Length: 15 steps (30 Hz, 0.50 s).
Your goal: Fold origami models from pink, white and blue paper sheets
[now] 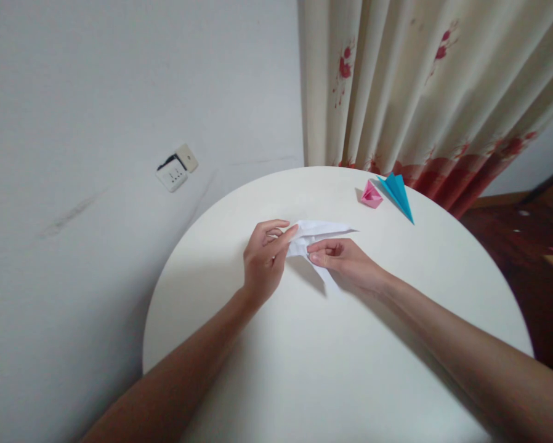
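A folded white paper (320,232) is held a little above the round white table (332,363), near its middle. My left hand (263,261) pinches the paper's left end between thumb and fingers. My right hand (345,261) grips the lower edge of the same paper from the right, fingers curled under it. The paper's pointed tip sticks out to the right, and part of it is hidden behind my fingers.
A small pink folded paper shape (371,195) and a blue paper plane (398,193) lie at the table's far edge. A cream curtain with red flowers (419,92) hangs behind. A wall socket (177,169) sits on the white wall at left. Dark wooden floor (516,240) lies to the right.
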{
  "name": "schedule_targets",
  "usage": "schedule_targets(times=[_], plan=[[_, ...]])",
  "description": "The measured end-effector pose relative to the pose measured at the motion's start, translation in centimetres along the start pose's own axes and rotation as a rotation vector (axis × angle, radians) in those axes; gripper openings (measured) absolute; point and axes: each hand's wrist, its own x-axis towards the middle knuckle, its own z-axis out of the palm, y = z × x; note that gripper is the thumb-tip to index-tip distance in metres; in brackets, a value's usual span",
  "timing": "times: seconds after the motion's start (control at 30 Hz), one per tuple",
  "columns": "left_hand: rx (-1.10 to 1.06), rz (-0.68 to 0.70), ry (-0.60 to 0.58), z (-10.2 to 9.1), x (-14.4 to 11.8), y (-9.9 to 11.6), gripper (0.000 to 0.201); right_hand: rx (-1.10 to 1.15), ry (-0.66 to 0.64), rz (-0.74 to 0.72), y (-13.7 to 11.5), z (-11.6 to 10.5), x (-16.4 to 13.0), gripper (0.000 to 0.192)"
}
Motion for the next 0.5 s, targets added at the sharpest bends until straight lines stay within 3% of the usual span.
schedule_targets(times=[0.13,0.23,0.4,0.5], plan=[[0.034,0.068,-0.003,-0.15,0.02,-0.22,0.028,0.033,-0.032,0.047,-0.35,0.37,-0.45,0.035],[0.040,0.079,-0.026,-0.22,0.11,-0.29,0.031,-0.112,0.022,0.018,-0.32,0.56,-0.43,0.021],[0.084,0.011,-0.133,-0.37,0.50,0.11,0.031,-0.612,0.210,-0.326,-0.10,0.48,-0.47,0.014],[0.119,-0.060,-0.178,-0.27,0.58,0.53,0.029,-0.934,0.257,-0.512,0.05,0.27,-0.74,0.011]])
